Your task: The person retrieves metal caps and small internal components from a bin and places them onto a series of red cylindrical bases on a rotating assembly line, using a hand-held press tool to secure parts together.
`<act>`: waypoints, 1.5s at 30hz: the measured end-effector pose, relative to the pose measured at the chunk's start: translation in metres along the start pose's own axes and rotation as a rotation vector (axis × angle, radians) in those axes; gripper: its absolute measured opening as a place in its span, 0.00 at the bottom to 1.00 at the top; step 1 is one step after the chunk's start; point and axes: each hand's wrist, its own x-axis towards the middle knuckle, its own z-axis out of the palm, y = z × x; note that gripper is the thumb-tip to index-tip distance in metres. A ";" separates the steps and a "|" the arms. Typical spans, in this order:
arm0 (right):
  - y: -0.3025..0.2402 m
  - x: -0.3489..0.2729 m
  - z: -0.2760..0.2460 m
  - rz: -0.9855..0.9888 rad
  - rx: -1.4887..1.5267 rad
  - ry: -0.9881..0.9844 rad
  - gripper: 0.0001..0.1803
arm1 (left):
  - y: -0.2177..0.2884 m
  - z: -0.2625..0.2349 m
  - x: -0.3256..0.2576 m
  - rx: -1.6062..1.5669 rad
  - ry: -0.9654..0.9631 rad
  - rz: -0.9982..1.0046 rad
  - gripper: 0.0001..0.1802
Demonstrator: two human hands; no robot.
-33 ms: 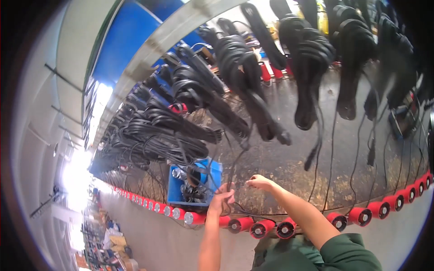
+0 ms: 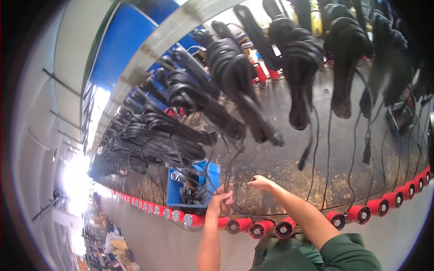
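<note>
My left hand [image 2: 220, 198] is closed around a thin black cable [image 2: 229, 174], at the right side of a blue bin [image 2: 173, 192]. The cable runs up toward a hanging coil [image 2: 235, 86] and loops down below the fingers. A short way to the right, my right hand [image 2: 259, 182] is pinched over the worn bench top [image 2: 275, 158]. Something tiny may be at its fingertips, too small to name. Dark metal parts [image 2: 192, 195] lie in the bin.
A row of red cylindrical housings [image 2: 257, 229] lines the bench's near edge, with thin cables running to several. Bundled black cables [image 2: 300, 58] hang in a row under a metal rail [image 2: 158, 38]. More red parts [image 2: 260, 72] stand at the far side.
The whole view has shifted slightly, with the hanging coils a little further left. Both hands keep nearly the same pose, and the left still grips the cable.
</note>
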 end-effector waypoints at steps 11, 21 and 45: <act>-0.035 0.035 0.075 0.126 0.556 -0.273 0.17 | 0.004 -0.007 -0.030 -0.045 -0.081 -0.201 0.13; -0.095 0.137 0.155 0.232 0.879 -0.239 0.22 | -0.013 -0.006 -0.050 -0.035 -0.107 -0.140 0.22; 0.028 -0.219 -0.189 0.352 -0.474 1.074 0.35 | -0.033 0.088 -0.025 1.052 0.427 1.085 0.19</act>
